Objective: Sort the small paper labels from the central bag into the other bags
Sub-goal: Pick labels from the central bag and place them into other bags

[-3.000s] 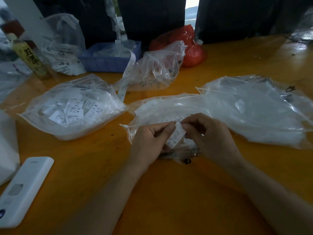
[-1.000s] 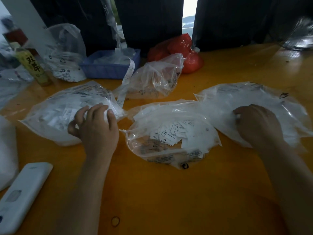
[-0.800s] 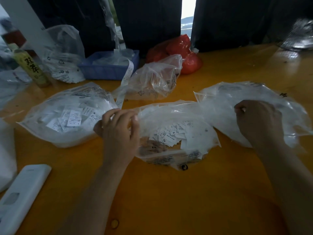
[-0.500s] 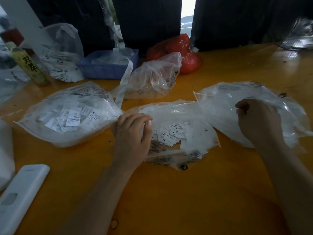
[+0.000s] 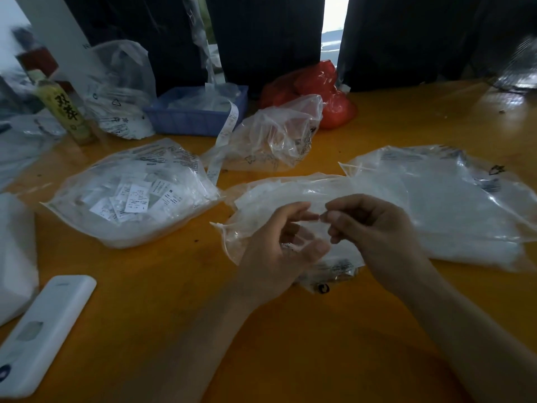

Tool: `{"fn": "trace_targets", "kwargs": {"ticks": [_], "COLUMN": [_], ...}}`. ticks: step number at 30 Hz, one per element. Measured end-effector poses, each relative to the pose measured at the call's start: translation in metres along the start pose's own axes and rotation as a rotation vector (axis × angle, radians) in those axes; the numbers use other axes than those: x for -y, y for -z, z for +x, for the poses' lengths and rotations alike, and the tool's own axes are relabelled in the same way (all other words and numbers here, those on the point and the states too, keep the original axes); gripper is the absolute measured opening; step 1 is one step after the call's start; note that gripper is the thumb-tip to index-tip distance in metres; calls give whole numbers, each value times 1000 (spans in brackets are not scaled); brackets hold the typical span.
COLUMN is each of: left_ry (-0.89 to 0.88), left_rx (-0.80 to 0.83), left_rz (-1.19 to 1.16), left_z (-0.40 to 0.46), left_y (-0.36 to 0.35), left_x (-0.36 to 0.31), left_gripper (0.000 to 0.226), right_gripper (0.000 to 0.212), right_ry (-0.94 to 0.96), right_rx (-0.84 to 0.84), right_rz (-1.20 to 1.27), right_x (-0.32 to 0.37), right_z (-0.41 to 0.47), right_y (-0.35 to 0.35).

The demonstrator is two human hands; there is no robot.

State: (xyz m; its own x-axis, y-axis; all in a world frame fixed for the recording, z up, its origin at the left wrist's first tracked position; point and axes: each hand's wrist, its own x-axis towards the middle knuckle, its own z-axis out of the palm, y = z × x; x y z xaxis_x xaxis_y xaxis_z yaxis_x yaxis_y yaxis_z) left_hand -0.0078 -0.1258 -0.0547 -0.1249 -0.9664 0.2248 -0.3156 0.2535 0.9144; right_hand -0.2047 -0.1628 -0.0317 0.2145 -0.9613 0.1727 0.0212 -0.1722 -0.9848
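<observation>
Left hand (image 5: 279, 245) and right hand (image 5: 374, 228), fingers curled, meet over the central bag (image 5: 261, 196); whether they pinch anything cannot be told. Label-filled bag (image 5: 133, 193) at 9 o'clock.

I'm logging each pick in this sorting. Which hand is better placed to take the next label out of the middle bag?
Probably the left hand: its open fingers lie over the central bag where its labels lie, while the right hand hovers higher with fingertips pinched.
</observation>
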Motion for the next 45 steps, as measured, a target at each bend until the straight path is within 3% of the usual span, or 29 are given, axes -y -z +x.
{"fn": "trace_targets", "kwargs": {"ticks": [4,8,10,12,14,18,21,24,32,34,37,39,45], "left_ry": [-25,72,94,90,97,158,208,239,322,344,359,359,403], "left_rx": [-169,-261,-271,-260,-253,-285,-276,-267,-248,-259,-266,-267,-239], "left_rz": [59,-106,-133,-137,-156,-304,-513,-649,-440,-425,-437,-490,-637], "left_z": [3,4,3,2,2,5,8,8,6,6,6,6,7], "left_y": [-2,2,3,2,1,2,6,8,1,1,1,1,3], "left_x": [4,1,1,1,0,-1,-2,0,3,3,3,3,4], "left_gripper": [14,4,3,3,5,5,8,25,23,18,22,27,14], "right_gripper": [20,61,50,21,12,28,26,24,46,44,24,20,18], "right_ry": [22,-82,-104,-69,-51,-69,25,162,157,164,261,279,146], "right_rx": [-38,34,118,108,86,167,49,-23,118,134,99,69,-137], "right_rz": [-73,-199,-341,-403,-389,-487,-762,-1045,-1239,-1300,-1357,-1295,-639], "right_x": [-2,0,-2,-4,-5,-6,-14,-16,-30,-31,-30,-31,-22], "right_z": [-2,-2,-3,-4,-4,-5,1,11,18,18,18,19,11], "right_y": [-6,-10,-13,-16,-17,-17,-15,-12,-24,-26,-28,-28,-18]}}
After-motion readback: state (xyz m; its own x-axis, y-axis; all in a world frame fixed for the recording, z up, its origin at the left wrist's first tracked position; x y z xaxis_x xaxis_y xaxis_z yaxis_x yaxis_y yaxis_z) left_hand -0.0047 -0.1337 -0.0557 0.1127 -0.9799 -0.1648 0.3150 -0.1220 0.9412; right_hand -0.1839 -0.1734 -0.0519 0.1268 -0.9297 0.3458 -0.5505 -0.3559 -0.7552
